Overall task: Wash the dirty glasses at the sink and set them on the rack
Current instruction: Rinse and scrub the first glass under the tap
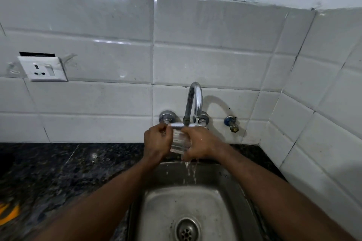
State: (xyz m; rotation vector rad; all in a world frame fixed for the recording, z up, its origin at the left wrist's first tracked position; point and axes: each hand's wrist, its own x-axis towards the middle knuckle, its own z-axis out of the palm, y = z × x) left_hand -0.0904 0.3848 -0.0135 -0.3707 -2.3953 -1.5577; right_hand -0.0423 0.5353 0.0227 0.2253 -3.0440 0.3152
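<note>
A clear drinking glass (179,141) is held upright between both hands under the chrome tap (194,101), above the back of the steel sink (231,201). My left hand (156,141) grips its left side with fingers curled at the rim. My right hand (201,145) wraps round its right side and base. Water (191,172) runs off my right hand and drips into the sink. No rack is in view.
The sink's drain (186,231) lies at the bottom centre. Dark speckled stone counter (58,172) stretches to the left. White tiled walls enclose the back and right. A wall socket (44,68) sits at left, a small valve (232,123) right of the tap. Something orange (9,213) shows at the left edge.
</note>
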